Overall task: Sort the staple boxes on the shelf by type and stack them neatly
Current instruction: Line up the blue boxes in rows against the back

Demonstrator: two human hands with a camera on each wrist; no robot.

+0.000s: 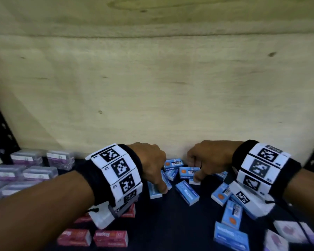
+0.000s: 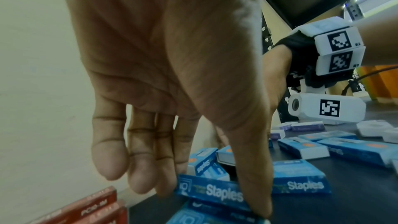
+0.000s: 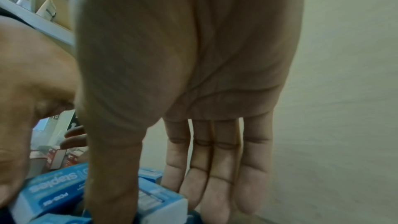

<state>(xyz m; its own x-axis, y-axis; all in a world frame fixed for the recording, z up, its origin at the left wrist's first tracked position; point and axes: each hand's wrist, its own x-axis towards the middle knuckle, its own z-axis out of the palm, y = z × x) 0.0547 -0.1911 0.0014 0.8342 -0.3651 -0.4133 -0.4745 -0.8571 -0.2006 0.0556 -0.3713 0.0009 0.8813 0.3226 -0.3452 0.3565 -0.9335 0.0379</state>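
Note:
Several blue staple boxes lie jumbled on the dark shelf point(image 1: 172, 216) against the plywood back wall. My left hand point(image 1: 159, 180) reaches down into the pile's left side. Its thumb and fingertips pinch a blue staple box point(image 2: 215, 192) by its long sides. That same box point(image 1: 154, 192) lies on another blue box point(image 2: 204, 214). My right hand point(image 1: 194, 171) is over the back of the pile. It grips a blue box with a barcode point(image 1: 188, 173), thumb in front and fingers behind. In the right wrist view that box point(image 3: 163, 200) sits between the thumb and the fingers of my right hand point(image 3: 159, 205).
Red staple boxes point(image 1: 110, 238) lie at the front left under my left forearm. Clear purple-labelled boxes point(image 1: 40, 173) fill the left side. White and purple boxes point(image 1: 288, 230) sit at the front right. Loose blue boxes point(image 1: 232, 214) are scattered between. A black perforated upright point(image 1: 0, 127) stands far left.

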